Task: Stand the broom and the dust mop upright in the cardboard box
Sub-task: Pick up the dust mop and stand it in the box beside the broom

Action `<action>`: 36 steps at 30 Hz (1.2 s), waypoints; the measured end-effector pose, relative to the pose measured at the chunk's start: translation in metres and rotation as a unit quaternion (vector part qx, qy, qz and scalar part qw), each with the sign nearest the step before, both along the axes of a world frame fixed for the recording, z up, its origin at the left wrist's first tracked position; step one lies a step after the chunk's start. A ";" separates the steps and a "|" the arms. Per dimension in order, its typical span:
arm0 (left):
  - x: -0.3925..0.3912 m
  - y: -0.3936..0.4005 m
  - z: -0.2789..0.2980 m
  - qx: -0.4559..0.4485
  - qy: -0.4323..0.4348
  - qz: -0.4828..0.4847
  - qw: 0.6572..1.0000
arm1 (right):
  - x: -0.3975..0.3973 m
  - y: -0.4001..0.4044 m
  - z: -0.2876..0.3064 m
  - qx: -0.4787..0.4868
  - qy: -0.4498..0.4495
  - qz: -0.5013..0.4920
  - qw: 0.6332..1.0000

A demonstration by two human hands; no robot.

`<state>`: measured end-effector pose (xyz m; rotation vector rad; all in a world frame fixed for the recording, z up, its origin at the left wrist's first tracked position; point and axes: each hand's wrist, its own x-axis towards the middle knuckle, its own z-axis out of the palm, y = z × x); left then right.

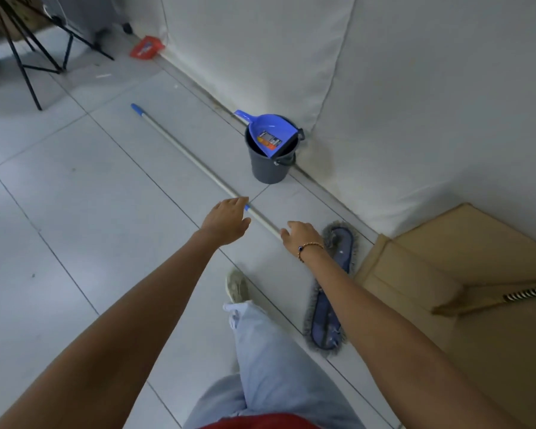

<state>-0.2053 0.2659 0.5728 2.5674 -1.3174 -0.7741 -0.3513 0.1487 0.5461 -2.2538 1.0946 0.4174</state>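
Two bare arms reaching forward and down over a pale tiled floor (75,196).

Left hand (226,219) near the centre, palm down, fingers spread loosely, open and holding nothing; fingertips just beside the dust mop handle (195,159), perhaps brushing it, contact not clear.

Right hand (300,236) slightly toward 4 o'clock from the left one, with a beaded bracelet (310,247) at the wrist. Fingers bent down over the lower part of the same handle; closed around it or only resting on it, cannot tell.

Dust mop lying flat on the floor, not upright. Long pale handle running from a blue tip at about 11 o'clock down toward the hands, with a small blue ring next to the left fingertips. Dust mop head (328,308), blue with grey fringe, flat on the tiles at about 5 o'clock from the centre, partly hidden behind the right forearm.

Cardboard box (446,252) at 4 o'clock, against the white wall (415,103), its flaps open, just beside the mop head. Broom (502,297) already inside the box, leaning at a tilt, a striped handle and brownish bristles visible.

Grey bucket (268,168) at 1 o'clock by the wall, with a blue dustpan (268,134) resting in it. Black stand legs (28,57) and a red packet (146,48) far at 11 o'clock.

Light trouser leg (260,351) and one shoe (237,286) below, at 6 o'clock.
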 end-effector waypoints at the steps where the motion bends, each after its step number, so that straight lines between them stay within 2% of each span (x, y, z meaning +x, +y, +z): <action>1: 0.018 -0.001 -0.004 0.011 -0.009 0.003 1.000 | 0.016 -0.003 -0.006 0.002 0.009 0.000 1.000; 4: 0.067 -0.007 -0.012 0.033 -0.023 0.009 0.999 | 0.058 -0.012 -0.020 0.014 0.023 -0.003 1.000; 7: 0.144 -0.024 -0.036 0.056 -0.003 0.024 0.998 | 0.133 -0.027 -0.048 0.040 0.041 -0.010 0.998; 9: 0.185 -0.032 -0.055 0.054 0.059 0.078 0.994 | 0.169 -0.036 -0.060 0.063 0.051 -0.012 0.997; 11: 0.232 -0.045 -0.076 0.004 0.153 0.203 0.967 | 0.208 -0.053 -0.077 0.082 0.050 -0.021 0.995; 12: 0.257 -0.053 -0.089 -0.028 0.212 0.280 0.936 | 0.228 -0.064 -0.089 0.098 0.053 -0.026 0.993; 14: 0.292 -0.061 -0.105 -0.091 0.338 0.396 0.849 | 0.250 -0.080 -0.103 0.131 0.063 -0.037 0.989; 17: 0.339 -0.076 -0.140 -0.160 0.483 0.495 0.705 | 0.273 -0.103 -0.136 0.172 0.089 -0.036 0.980; 19: 0.368 -0.093 -0.176 -0.174 0.517 0.521 0.657 | 0.287 -0.120 -0.169 0.201 0.113 -0.036 0.972; 22: 0.399 -0.117 -0.234 -0.161 0.533 0.536 0.634 | 0.296 -0.139 -0.219 0.234 0.160 -0.045 0.958; 27: 0.461 -0.160 -0.376 -0.130 0.532 0.579 0.604 | 0.321 -0.168 -0.353 0.244 0.214 -0.107 0.940; 31: 0.470 -0.186 -0.506 -0.074 0.531 0.583 0.611 | 0.354 -0.164 -0.483 0.263 0.218 -0.103 0.934; 34: 0.474 -0.203 -0.590 -0.036 0.517 0.575 0.633 | 0.379 -0.157 -0.571 0.222 0.200 -0.098 0.949; 36: 0.484 -0.213 -0.625 -0.038 0.502 0.588 0.633 | 0.384 -0.159 -0.605 0.186 0.211 -0.113 0.953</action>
